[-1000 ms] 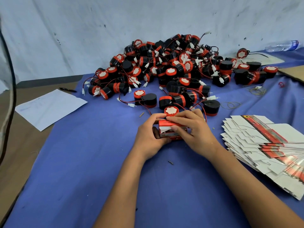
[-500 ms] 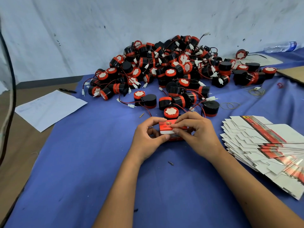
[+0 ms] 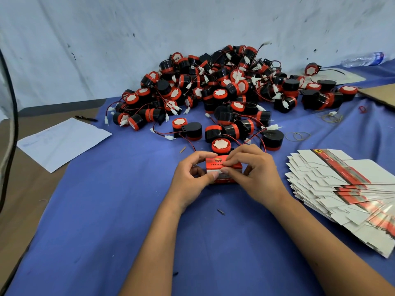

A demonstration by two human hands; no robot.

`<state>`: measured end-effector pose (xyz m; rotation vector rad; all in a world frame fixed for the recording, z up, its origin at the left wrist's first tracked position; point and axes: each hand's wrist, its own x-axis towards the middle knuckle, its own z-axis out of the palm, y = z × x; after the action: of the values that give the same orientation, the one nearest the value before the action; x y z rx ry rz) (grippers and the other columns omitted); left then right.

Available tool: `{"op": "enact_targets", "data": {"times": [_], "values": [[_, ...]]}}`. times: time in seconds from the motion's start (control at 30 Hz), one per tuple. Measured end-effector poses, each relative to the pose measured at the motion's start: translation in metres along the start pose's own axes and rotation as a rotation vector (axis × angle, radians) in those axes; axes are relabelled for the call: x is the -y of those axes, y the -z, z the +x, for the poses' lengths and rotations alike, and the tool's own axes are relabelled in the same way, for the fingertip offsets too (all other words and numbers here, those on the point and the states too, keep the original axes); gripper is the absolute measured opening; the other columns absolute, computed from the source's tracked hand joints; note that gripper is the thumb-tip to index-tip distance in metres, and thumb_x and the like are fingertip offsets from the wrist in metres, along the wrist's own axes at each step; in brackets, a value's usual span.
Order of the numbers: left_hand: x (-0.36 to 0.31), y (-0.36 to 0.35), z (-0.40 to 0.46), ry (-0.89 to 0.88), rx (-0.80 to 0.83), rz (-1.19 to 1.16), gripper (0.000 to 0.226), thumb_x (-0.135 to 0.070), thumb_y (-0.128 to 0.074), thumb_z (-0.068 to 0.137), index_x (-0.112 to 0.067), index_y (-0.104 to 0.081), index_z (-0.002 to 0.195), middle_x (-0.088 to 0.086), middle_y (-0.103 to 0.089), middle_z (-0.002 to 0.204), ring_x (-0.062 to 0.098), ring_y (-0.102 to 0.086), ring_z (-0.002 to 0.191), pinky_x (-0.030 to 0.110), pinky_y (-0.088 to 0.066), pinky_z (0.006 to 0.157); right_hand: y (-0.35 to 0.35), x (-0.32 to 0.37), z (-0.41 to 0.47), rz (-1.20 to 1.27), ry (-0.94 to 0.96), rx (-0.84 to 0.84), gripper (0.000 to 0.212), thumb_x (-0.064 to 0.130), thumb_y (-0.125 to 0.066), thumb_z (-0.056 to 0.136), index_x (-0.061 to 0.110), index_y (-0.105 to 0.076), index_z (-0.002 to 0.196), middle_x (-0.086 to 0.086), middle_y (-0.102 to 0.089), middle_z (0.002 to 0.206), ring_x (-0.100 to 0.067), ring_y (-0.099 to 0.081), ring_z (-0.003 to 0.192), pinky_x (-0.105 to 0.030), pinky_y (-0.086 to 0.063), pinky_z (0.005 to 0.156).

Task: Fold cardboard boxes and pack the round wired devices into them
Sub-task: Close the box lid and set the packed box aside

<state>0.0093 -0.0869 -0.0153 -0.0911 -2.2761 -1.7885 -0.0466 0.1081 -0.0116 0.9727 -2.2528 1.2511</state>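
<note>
Red printed cardboard box (image 3: 224, 170) is pinched by left hand (image 3: 192, 178) and right hand (image 3: 259, 173); press its flap evenly, keeping corners square.

my left hand (image 3: 193, 175) and right hand (image 3: 255, 170) cover both ends of the small red box (image 3: 224, 167), so i can't see whether anything is inside. its print is too blurred to read. the flat box stack (image 3: 346, 189) runs off the right edge.
</note>
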Motion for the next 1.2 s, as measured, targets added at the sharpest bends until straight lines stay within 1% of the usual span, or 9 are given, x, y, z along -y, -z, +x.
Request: {"op": "enact_targets", "data": {"times": [0.07,0.17,0.23,0.37,0.5,0.63,0.77,1.0,1.2], "values": [[-0.001,-0.002,0.0,-0.017,-0.017,0.004,0.027,-0.007,-0.079,0.088,-0.026,-0.078,0.106,-0.008,-0.073,0.122,0.027,-0.058,0.073,0.041,-0.058,0.074,0.0,0.001,0.0,0.02,0.0,0.0,0.009,0.016,-0.086,0.082,0.013,-0.077,0.085,0.004,-0.068,0.093,-0.018,-0.06,0.093,-0.017,-0.04,0.072],[0.0,-0.005,-0.002,-0.102,-0.098,0.128,0.028,-0.009,-0.081,0.088,-0.03,-0.08,0.106,-0.006,-0.07,0.13,0.006,-0.064,0.115,0.034,-0.055,0.094,-0.001,0.002,0.0,-0.004,0.023,-0.016,0.009,0.013,-0.085,0.082,0.014,-0.077,0.085,0.004,-0.068,0.092,-0.023,-0.059,0.09,-0.036,-0.049,0.073],[0.002,-0.006,-0.003,-0.147,-0.139,0.182,0.029,-0.008,-0.076,0.092,-0.032,-0.08,0.108,-0.008,-0.068,0.133,0.005,-0.058,0.13,0.029,-0.049,0.106,-0.002,0.003,0.0,-0.037,0.044,-0.028,0.008,0.014,-0.085,0.083,0.013,-0.078,0.086,0.003,-0.068,0.09,-0.025,-0.059,0.087,-0.042,-0.05,0.073],[0.002,-0.004,-0.001,-0.226,-0.103,0.23,0.024,-0.008,-0.07,0.097,-0.024,-0.079,0.112,-0.006,-0.071,0.128,0.005,-0.061,0.126,0.017,-0.049,0.1,-0.002,0.001,0.0,-0.042,0.056,-0.03,0.008,0.016,-0.085,0.084,0.014,-0.078,0.089,0.004,-0.069,0.091,-0.023,-0.06,0.087,-0.043,-0.051,0.073],[0.002,-0.004,0.001,-0.305,-0.11,0.351,0.02,-0.013,-0.072,0.096,-0.017,-0.08,0.114,-0.004,-0.073,0.124,0.007,-0.064,0.121,0.033,-0.055,0.099,-0.001,-0.002,0.0,-0.031,0.051,-0.037,0.009,0.014,-0.085,0.083,0.012,-0.078,0.088,0.002,-0.07,0.092,-0.025,-0.06,0.089,-0.044,-0.05,0.075],[0.001,-0.005,-0.001,-0.339,-0.122,0.434,0.02,-0.013,-0.075,0.094,-0.014,-0.081,0.113,0.0,-0.074,0.124,0.007,-0.066,0.118,0.032,-0.054,0.101,-0.002,0.0,0.0,-0.047,0.058,-0.031,0.009,0.012,-0.085,0.083,0.011,-0.077,0.085,0.001,-0.07,0.092,-0.025,-0.059,0.088,-0.042,-0.05,0.075],[0.001,-0.007,-0.004,-0.327,-0.139,0.509,0.034,-0.011,-0.085,0.083,-0.013,-0.079,0.117,0.003,-0.07,0.132,0.018,-0.06,0.131,0.034,-0.047,0.112,0.005,-0.002,-0.001,-0.036,0.096,0.031,0.007,0.011,-0.084,0.085,0.009,-0.079,0.09,0.001,-0.07,0.099,-0.023,-0.061,0.095,-0.037,-0.051,0.081],[-0.004,-0.02,-0.008,-0.496,-0.214,0.529,0.026,0.007,-0.079,0.082,-0.006,-0.081,0.104,0.005,-0.077,0.113,0.02,-0.071,0.112,0.038,-0.057,0.097,0.004,-0.003,-0.005,-0.15,0.119,0.05,0.015,0.002,-0.082,0.083,0.008,-0.08,0.096,-0.001,-0.071,0.106,-0.025,-0.062,0.099,-0.037,-0.055,0.079],[-0.007,-0.027,-0.015,-0.481,-0.251,0.648,0.025,0.01,-0.074,0.085,-0.005,-0.08,0.104,0.006,-0.076,0.119,0.031,-0.062,0.129,0.04,-0.047,0.111,0.003,0.007,-0.013,-0.284,0.146,0.031,0.01,0.006,-0.077,0.085,0.012,-0.075,0.093,0.004,-0.067,0.108,-0.023,-0.058,0.103,-0.039,-0.054,0.077]]}}
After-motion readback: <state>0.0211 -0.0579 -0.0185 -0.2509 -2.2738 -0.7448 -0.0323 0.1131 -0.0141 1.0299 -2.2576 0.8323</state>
